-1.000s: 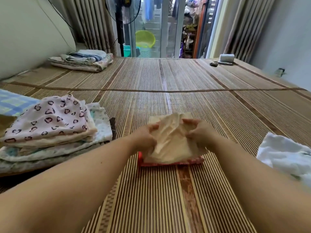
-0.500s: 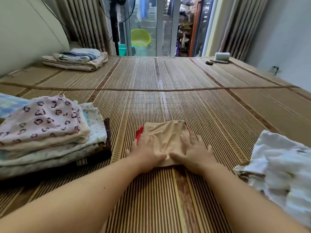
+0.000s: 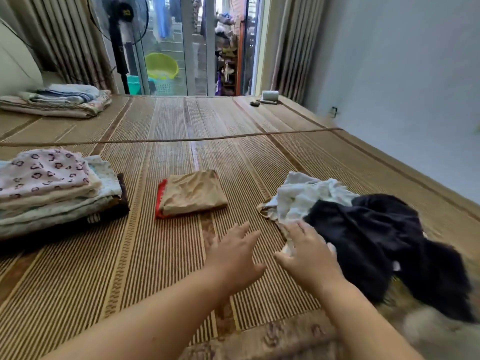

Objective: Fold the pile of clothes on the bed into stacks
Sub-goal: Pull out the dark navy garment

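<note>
A folded beige garment [image 3: 193, 192] lies on a red one [image 3: 159, 197] in the middle of the woven bed mat [image 3: 155, 255]. To the left stands a stack of folded clothes [image 3: 52, 190] topped by a pink heart-print piece. At the right lies an unfolded pile: a white garment [image 3: 309, 196] under a black garment [image 3: 376, 237]. My left hand [image 3: 237, 254] hovers over the mat with fingers spread, holding nothing. My right hand [image 3: 310, 252] reaches with straight fingers to the pile's near edge, touching the white cloth beside the black one.
A second folded stack [image 3: 57, 100] sits at the far left by the curtain. A white roll [image 3: 270, 95] and a small dark object [image 3: 254, 103] lie at the far edge. A standing fan [image 3: 119, 27] and glass door are beyond. The wall runs along the right.
Both hands left the folded beige garment, which now lies flat on the red one. They moved right toward the unfolded pile, and my view turned right, showing the black garment.
</note>
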### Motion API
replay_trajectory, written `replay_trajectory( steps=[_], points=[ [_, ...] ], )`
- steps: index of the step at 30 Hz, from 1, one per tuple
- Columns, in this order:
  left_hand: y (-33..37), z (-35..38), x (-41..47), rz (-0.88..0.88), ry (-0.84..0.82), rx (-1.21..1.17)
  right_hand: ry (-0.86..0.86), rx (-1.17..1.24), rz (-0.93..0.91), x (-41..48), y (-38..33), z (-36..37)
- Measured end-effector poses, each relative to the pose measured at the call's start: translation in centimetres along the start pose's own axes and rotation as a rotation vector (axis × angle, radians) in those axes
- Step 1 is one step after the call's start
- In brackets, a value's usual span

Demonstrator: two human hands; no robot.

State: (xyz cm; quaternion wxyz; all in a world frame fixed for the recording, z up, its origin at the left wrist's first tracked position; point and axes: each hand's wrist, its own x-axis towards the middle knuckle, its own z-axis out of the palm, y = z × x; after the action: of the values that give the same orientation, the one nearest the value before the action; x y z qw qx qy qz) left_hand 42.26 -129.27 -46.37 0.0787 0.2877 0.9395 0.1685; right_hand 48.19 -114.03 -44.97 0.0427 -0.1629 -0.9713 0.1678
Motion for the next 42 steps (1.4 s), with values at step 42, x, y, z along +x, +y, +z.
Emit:
replay_trajectory(
  steps=[42],
  points=[
    [-6.9, -4.2, -5.5, -0.139, -0.238, -0.007, 0.031, 0.374, 0.398, -0.6, 12.5, 0.2]
  ],
)
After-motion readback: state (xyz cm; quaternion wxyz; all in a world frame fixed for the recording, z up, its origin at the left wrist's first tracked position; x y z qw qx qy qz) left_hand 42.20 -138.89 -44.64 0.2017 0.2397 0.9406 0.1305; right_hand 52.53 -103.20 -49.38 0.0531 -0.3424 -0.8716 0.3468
